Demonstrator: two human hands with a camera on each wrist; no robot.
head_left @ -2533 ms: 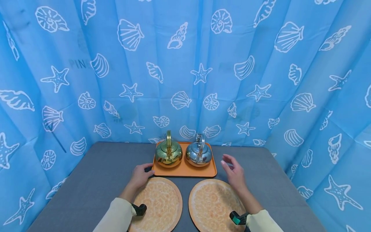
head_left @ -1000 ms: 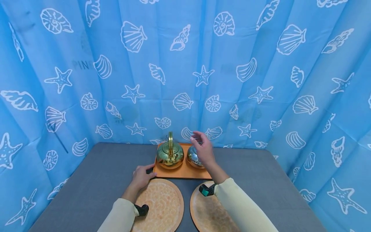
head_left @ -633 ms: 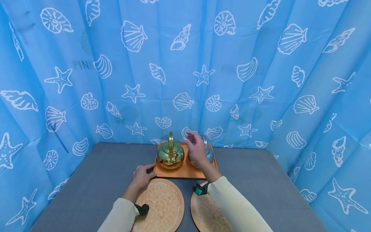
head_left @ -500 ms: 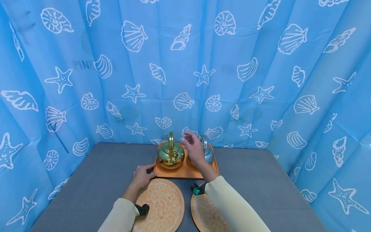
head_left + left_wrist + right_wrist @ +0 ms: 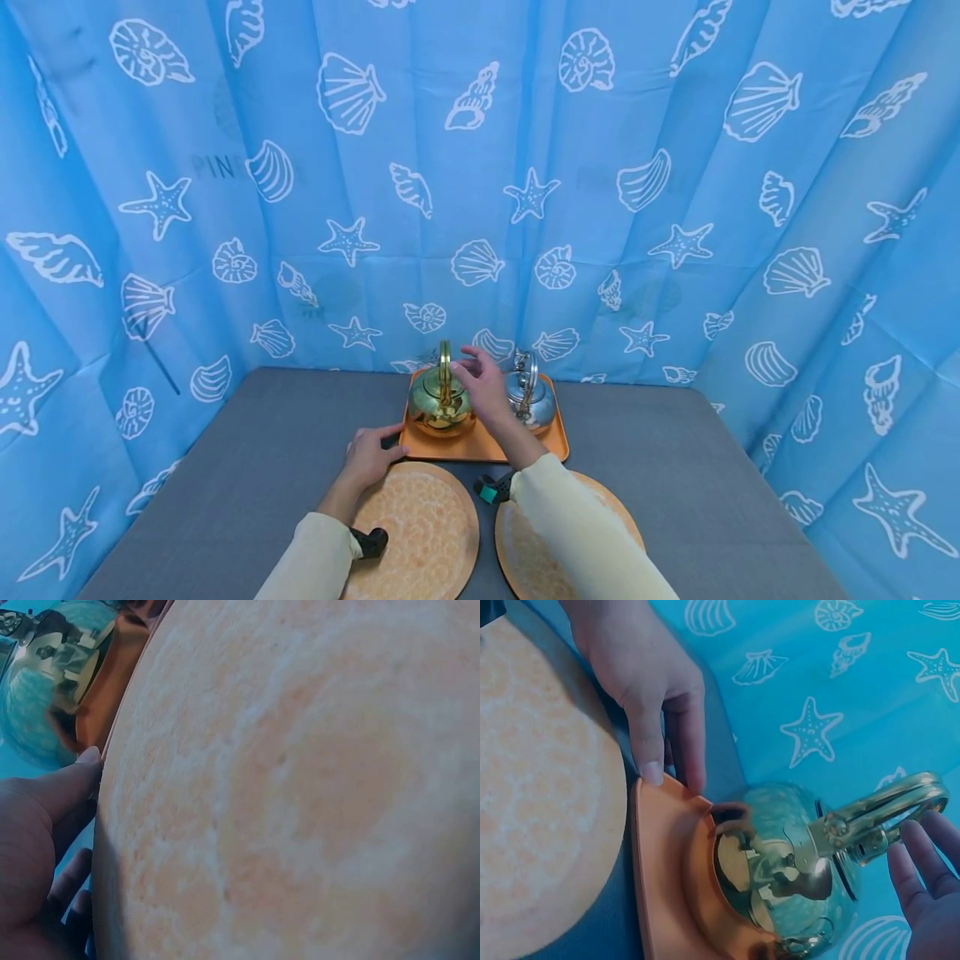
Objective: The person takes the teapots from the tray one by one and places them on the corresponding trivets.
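Note:
An orange tray (image 5: pixel 468 452) bears a gold kettle (image 5: pixel 438 415) on its left and a silver kettle (image 5: pixel 538 410) on its right. At the tray's front left corner my left hand (image 5: pixel 366 458) pinches the edge between thumb and fingers, plain in the right wrist view. My right hand (image 5: pixel 483 387) is beside the gold kettle's raised handle (image 5: pixel 889 814), fingers extended and not wrapped round it. The fingertips look to touch or nearly touch the handle; I cannot tell which. In the head view this hand hides part of the gold kettle's right side.
Two round tan placemats (image 5: pixel 420 525) lie in front of the tray on the grey table (image 5: pixel 247 467). My right forearm crosses above the right placemat (image 5: pixel 615 508). A blue curtain (image 5: pixel 480 208) with white shells hangs behind and at both sides.
My right hand has moved from the table right of the tray, leftward past the silver kettle to the gold kettle's handle. The left hand stays at the tray corner; both kettles stand where they were.

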